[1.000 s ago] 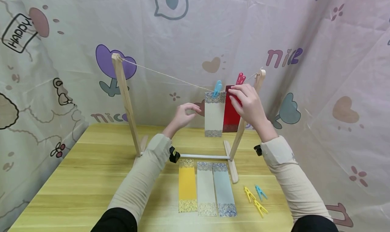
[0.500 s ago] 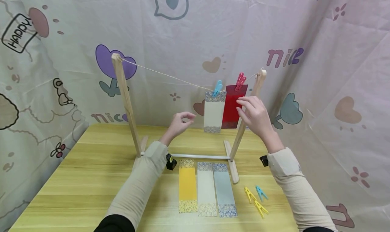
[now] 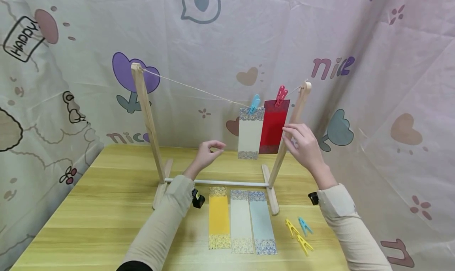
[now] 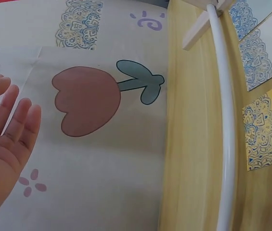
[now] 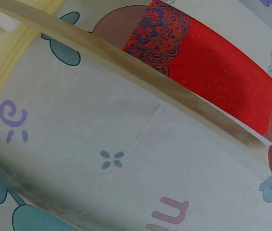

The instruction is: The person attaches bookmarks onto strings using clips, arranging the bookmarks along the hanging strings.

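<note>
A red card [image 3: 274, 125] hangs from the string [image 3: 199, 89] under a red clothespin [image 3: 281, 95]. To its left a white card [image 3: 250, 134] with patterned ends hangs from a blue clothespin [image 3: 254, 104]. My right hand [image 3: 303, 146] is beside the right wooden post, near the red card's edge, with loosely bent fingers and nothing in them. My left hand [image 3: 207, 155] hovers left of the white card, fingers relaxed and holding nothing. The left wrist view shows its open palm [image 4: 6, 149].
The rack has a left post [image 3: 146, 117], a right post [image 3: 281, 160] and a white crossbar [image 3: 227, 182]. In front lie a yellow card [image 3: 219, 215], a second white card [image 3: 241, 221] and a light blue card [image 3: 262, 221]. Yellow clothespins [image 3: 303, 244] and a blue clothespin [image 3: 305, 225] lie at right.
My right hand has come down and right, away from the top of the red card, uncovering it and its clothespin. The left hand has lowered slightly and drawn back.
</note>
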{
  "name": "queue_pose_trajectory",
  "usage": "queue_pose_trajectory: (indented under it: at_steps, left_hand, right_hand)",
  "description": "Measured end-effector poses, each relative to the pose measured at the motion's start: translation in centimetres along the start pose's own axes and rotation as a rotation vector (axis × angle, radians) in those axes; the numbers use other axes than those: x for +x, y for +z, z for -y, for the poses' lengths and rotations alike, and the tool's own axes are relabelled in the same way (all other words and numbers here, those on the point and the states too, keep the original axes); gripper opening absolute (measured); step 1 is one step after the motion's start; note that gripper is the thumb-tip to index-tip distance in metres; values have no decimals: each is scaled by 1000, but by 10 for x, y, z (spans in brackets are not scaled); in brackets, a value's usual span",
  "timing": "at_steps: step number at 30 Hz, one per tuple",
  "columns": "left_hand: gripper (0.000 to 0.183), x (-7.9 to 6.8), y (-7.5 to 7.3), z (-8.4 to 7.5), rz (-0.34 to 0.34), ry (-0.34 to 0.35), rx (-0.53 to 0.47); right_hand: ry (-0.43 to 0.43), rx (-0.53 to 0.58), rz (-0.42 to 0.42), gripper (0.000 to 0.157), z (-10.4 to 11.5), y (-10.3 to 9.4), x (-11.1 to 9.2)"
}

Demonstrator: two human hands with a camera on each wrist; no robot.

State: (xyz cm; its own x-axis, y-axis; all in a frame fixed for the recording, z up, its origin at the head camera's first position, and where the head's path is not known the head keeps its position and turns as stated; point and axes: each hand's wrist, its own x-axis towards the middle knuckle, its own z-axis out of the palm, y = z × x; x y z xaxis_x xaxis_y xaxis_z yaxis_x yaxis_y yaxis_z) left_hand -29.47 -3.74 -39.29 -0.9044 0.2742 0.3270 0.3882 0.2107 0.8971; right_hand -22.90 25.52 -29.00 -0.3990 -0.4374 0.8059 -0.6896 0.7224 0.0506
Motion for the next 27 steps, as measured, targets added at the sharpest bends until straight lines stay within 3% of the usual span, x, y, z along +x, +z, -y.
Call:
queue_pose_trajectory:
  at_steps: [9, 15, 20, 27]
  left_hand:
    - [15, -6, 0, 5, 12, -37, -1]
    - [13, -11, 1, 12, 19, -42, -17]
    - [11, -16, 3, 19, 16, -21, -18]
    - [12, -25, 4, 27, 20, -39, -41]
  right_hand:
    - [34, 6, 4, 37, -1, 0, -16]
    - [72, -1, 58, 40, -2, 1, -28]
    - [94, 40, 76, 31, -4, 1, -36]
    - [143, 68, 92, 53, 0, 3, -47]
